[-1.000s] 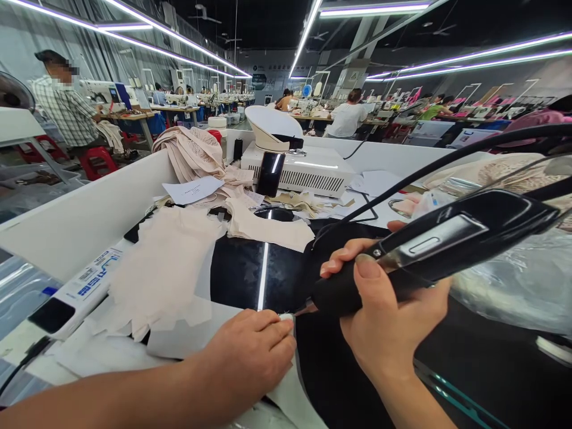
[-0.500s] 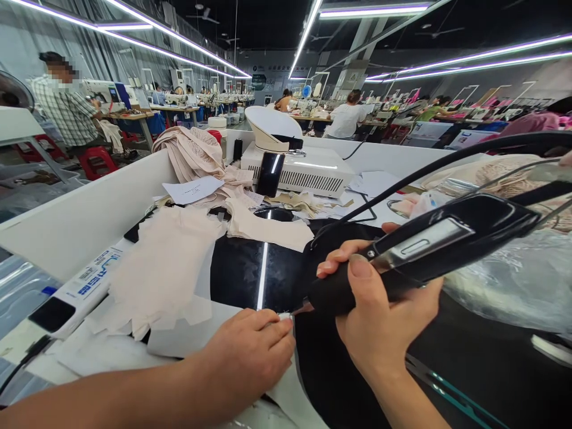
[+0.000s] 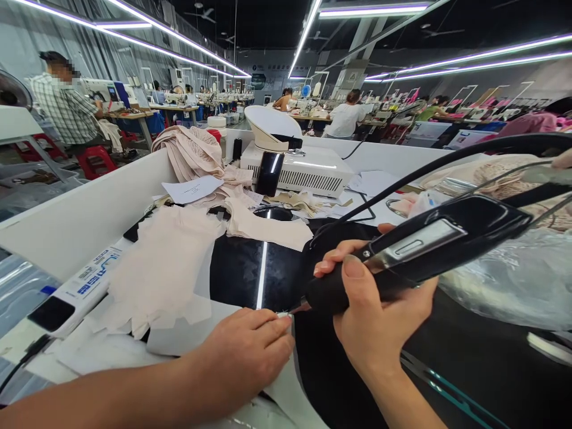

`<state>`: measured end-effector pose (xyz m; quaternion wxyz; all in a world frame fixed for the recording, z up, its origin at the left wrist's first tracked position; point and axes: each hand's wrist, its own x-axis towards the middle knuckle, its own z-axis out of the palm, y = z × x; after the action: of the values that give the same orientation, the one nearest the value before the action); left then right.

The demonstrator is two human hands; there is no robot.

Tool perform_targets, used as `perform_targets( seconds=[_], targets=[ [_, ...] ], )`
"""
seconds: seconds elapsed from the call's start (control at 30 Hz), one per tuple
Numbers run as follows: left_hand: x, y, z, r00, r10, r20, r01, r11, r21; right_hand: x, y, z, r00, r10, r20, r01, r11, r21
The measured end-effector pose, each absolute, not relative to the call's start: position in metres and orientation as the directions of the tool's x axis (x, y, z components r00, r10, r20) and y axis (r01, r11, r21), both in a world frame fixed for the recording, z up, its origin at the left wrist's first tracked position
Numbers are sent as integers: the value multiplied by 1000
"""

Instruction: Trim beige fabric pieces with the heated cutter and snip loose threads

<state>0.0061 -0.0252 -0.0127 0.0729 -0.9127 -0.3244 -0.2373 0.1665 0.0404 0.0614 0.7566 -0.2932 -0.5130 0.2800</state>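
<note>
My right hand (image 3: pixel 379 316) is wrapped round a black corded hand tool (image 3: pixel 415 250) with a silver lever along its top. The tool's narrow metal tip (image 3: pixel 301 307) points left, close to the fingers of my left hand (image 3: pixel 250 360). My left hand is closed, thumb and fingers pinched on a small white piece (image 3: pixel 284 314) at the tip. Most of that piece is hidden, so I cannot tell its kind. Left of the hands lies a pile of thin pale pink fabric pieces (image 3: pixel 161 262). A curved stack of cream pieces (image 3: pixel 268 229) lies beyond them.
A white vented box (image 3: pixel 304 173) stands at the back, with a phone (image 3: pixel 269 173) leaning on it. Lace fabric (image 3: pixel 192 152) is heaped at the back left. A clear plastic bag (image 3: pixel 504 280) lies at right. The tool's black cable (image 3: pixel 429 164) arches overhead. White side walls (image 3: pixel 89 208) edge the table.
My right hand and the black tool have shifted slightly left. My left hand stays almost in place, still pinching the white piece.
</note>
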Motion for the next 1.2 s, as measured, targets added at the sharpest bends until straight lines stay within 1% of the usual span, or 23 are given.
perform_targets(
  seconds=[0.13, 0.37, 0.57, 0.77, 1.2],
  targets=[
    [5, -26, -12, 671, 554, 493, 622, -783, 32, 167, 41, 61, 312, 728, 611, -126, 669, -733],
    [8, -24, -7, 694, 556, 458, 620, -785, 14, 163, 38, 65, 318, 749, 580, -169, 647, -743],
    [8, -24, -5, 690, 540, 483, 617, -787, -1, 160, 36, 66, 324, 762, 561, -179, 631, -755],
    [9, -24, -10, 678, 543, 495, 621, -784, 9, 160, 36, 70, 353, 745, 566, -185, 648, -739],
    [8, -24, -13, 718, 549, 427, 614, -789, -19, 158, 35, 62, 335, 750, 571, -172, 644, -745]
  ],
)
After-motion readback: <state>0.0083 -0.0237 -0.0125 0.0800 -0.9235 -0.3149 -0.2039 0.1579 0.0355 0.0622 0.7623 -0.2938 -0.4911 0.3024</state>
